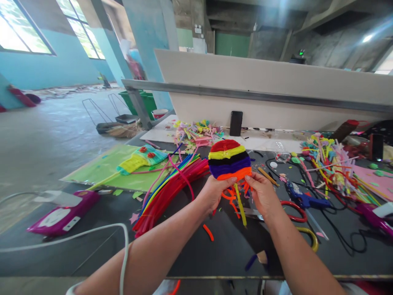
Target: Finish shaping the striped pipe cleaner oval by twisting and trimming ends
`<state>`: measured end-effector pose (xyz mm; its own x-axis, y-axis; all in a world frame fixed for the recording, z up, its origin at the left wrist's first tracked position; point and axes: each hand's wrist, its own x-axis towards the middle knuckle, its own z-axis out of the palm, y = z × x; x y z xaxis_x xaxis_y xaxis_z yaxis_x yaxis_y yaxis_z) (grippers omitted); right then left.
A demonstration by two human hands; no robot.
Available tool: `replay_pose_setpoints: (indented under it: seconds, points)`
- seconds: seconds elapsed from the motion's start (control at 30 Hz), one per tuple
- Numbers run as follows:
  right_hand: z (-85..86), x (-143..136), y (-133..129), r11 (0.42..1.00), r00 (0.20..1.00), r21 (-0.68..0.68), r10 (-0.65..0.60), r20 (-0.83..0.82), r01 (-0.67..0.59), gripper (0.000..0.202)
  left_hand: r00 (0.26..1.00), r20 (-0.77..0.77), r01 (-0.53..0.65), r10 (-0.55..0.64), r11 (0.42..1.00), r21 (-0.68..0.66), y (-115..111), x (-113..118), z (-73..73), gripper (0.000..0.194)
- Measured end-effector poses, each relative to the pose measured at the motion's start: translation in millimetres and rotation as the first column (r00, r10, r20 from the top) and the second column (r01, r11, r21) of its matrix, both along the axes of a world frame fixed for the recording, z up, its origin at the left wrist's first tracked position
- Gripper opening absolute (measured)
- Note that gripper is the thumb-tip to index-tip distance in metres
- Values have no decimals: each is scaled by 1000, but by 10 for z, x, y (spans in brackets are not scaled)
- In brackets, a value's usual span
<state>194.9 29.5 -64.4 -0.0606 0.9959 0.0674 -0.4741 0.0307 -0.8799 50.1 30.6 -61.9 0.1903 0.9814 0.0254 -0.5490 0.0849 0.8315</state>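
Both my hands hold up a striped dome woven from pipe cleaners [229, 159], banded red, yellow, black, purple and orange. My left hand [215, 191] grips its lower left edge, and my right hand [260, 192] pinches its lower right edge. Loose orange and yellow pipe cleaner ends [238, 198] hang below the dome between my hands. Everything sits above a dark worktable [196, 250].
A bundle of long pipe cleaners [167, 188] lies left of my hands. A blue glue gun [302, 198], red-handled scissors [291, 211] and more pipe cleaners [331, 168] lie to the right. A green mat with a fan-shaped craft [139, 160], a magenta device [63, 213] and a phone [236, 123] are nearby.
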Motion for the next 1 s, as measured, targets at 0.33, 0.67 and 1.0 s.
replay_pose_setpoints:
  seconds: [0.33,0.67,1.0]
  points:
    - [18,52,15,999,996,-13,53,66,-53,14,1000,-20,9,-10,1000,-21,-24,-27,38,33]
    - [56,40,-14,992,992,3,126,22,-126,19,999,-5,37,-37,998,-47,-25,-21,63,36]
    - [10,32,-4,998,1000,58,16,17,-17,19,997,-37,72,-73,997,-31,5,-31,-3,37]
